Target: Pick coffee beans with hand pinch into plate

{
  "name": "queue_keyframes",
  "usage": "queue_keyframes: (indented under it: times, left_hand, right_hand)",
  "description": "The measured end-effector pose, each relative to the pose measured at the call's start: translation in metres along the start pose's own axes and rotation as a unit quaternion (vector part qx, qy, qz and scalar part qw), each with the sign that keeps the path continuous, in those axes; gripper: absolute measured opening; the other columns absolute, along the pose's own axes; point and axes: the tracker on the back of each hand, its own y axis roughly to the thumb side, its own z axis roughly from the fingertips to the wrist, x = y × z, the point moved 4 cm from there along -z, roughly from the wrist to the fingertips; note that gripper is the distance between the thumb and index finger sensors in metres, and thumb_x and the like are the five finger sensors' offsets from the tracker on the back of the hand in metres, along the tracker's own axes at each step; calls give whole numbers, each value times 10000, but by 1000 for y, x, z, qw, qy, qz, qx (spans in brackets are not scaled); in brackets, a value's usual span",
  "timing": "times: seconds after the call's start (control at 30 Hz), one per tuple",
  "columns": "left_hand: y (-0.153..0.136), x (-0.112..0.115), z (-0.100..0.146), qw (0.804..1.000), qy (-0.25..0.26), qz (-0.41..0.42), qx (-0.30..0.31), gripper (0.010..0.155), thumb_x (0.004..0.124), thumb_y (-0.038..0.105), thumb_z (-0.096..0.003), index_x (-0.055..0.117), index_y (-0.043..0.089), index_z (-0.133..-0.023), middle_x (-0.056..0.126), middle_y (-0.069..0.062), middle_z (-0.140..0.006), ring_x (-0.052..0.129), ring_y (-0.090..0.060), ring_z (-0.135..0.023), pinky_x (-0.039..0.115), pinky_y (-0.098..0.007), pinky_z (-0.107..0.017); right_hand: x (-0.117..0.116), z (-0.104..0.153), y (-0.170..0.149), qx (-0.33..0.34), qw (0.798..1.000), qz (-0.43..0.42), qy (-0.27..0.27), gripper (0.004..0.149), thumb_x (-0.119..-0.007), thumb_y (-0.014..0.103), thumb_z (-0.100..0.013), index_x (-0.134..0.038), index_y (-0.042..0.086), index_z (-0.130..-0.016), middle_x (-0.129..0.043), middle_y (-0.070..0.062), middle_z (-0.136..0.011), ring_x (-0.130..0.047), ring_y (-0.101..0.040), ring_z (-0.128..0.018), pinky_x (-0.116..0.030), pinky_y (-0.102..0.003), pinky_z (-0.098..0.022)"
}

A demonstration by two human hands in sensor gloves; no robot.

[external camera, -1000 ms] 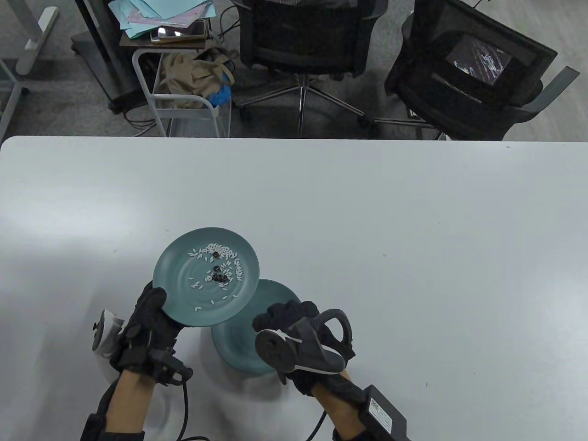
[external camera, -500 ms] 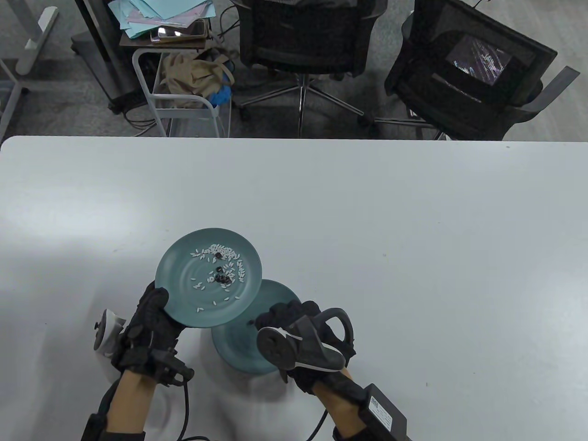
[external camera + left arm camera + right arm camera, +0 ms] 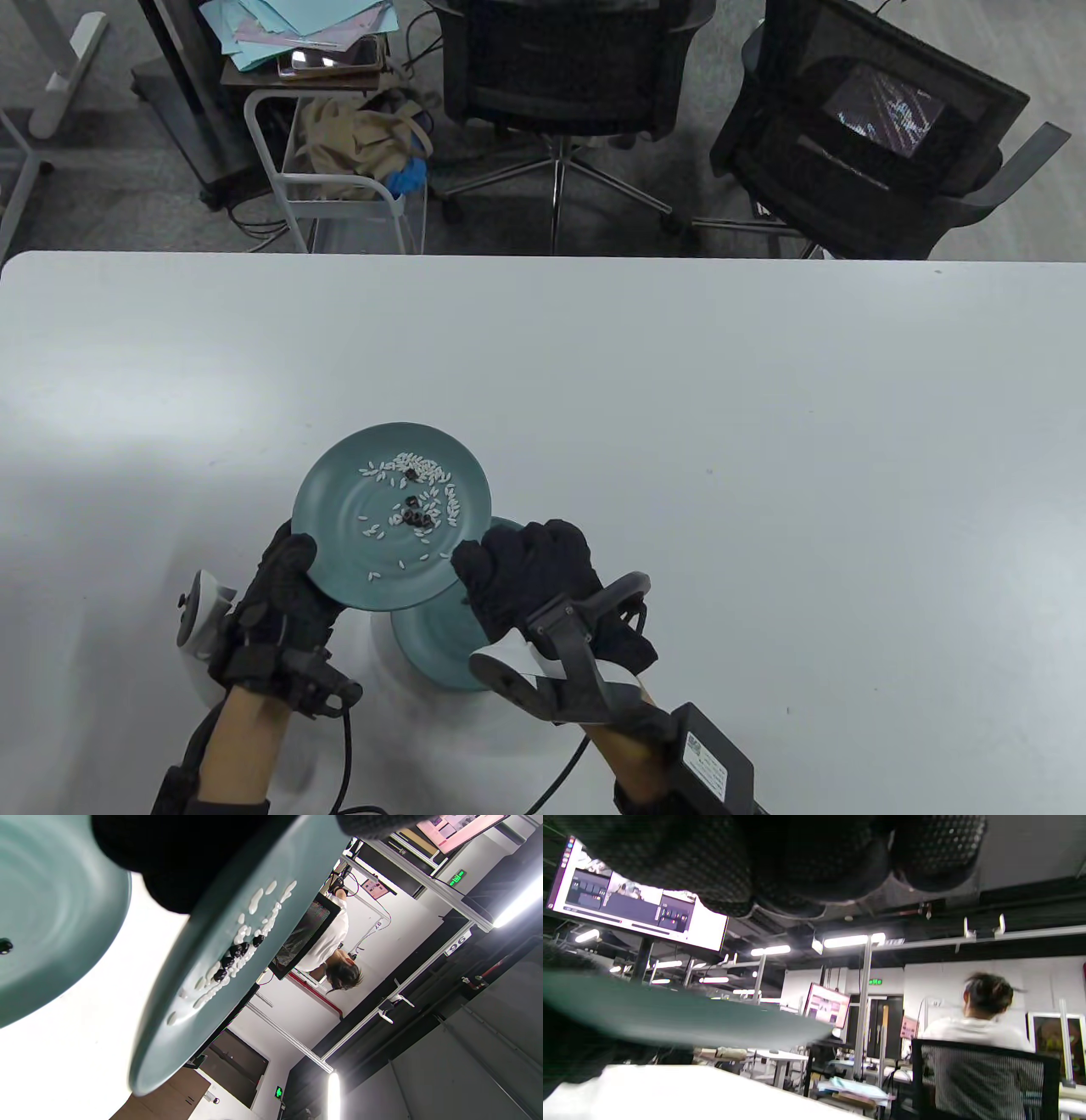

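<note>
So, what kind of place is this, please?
Probably an office or lab workroom, not a kitchen. Black office chairs stand behind the white table, large monitors hang from metal frames, and a seated person works nearby.

Left hand entered from the bottom edge, forearm bare above the glove, thumb laid over a rim and fingers tucked beneath, tracker on its outer side. Right hand reached forward and leftward, palm down, fingers loosely curled together, tracker riding on its back.
</note>
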Motion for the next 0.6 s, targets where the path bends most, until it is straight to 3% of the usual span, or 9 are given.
queue_keyframes:
  times: [0.33, 0.5, 0.6]
  left_hand:
    - [-2, 3, -1, 1000, -9, -5, -1, 612, 647, 440, -496, 402, 255, -1025, 694, -92, -913, 882, -351, -596, 787, -411, -431]
    - [-2, 3, -1, 1000, -9, -11, 2, 612, 650, 440, -494, 405, 254, -1024, 696, -92, -911, 883, -353, -592, 787, -412, -429]
    - [-3, 4, -1, 1000, -10, -12, 2, 613, 650, 439, -494, 405, 253, -1024, 697, -94, -910, 883, -353, -591, 788, -412, -428]
  right_hand:
    - [29, -58, 11, 16, 999, 33, -13, 340, -823, 350, -426, -828, 263, -755, -932, -59, -672, -901, -203, -422, -751, -524, -474]
    - [21, -82, 23, 33, 997, 71, 15, 342, -828, 346, -427, -829, 266, -760, -930, -61, -694, -908, -205, -441, -755, -514, -456]
    - [8, -91, 27, 27, 995, 85, 53, 348, -833, 341, -432, -831, 259, -770, -932, -71, -728, -916, -195, -422, -777, -447, -364]
